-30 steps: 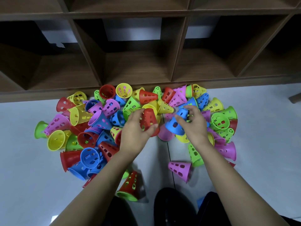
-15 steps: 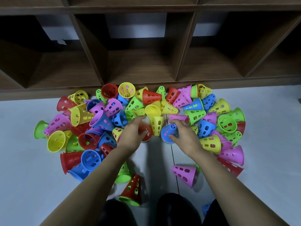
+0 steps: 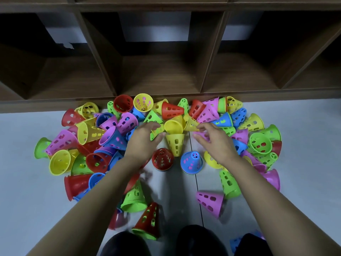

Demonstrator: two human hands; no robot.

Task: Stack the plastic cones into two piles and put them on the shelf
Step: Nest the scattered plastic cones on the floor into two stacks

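Two small piles stand upright on the pale floor: one topped by a red cone (image 3: pixel 162 158), one topped by a blue cone (image 3: pixel 191 162). Around them lies a wide heap of perforated plastic cones in red, yellow, green, blue and pink. My left hand (image 3: pixel 144 140) hovers over the heap beyond the red pile, fingers spread and holding nothing, close to a green cone (image 3: pixel 156 130). Reaching over a pink cone (image 3: pixel 202 134) beyond the blue pile, my right hand (image 3: pixel 215 140) has loosely bent, empty fingers. A yellow cone (image 3: pixel 175 144) lies between both hands.
A dark wooden shelf (image 3: pixel 158 78) with several open compartments runs along the wall just behind the heap. Loose cones lie near me: a green one (image 3: pixel 133 197), a red one (image 3: pixel 148 223), a pink one (image 3: pixel 210 200). My dark-clad knees (image 3: pixel 199 241) fill the bottom edge.
Both hands set the red and the blue cone down on the two piles, let go, and moved forward over the heap with fingers opened.
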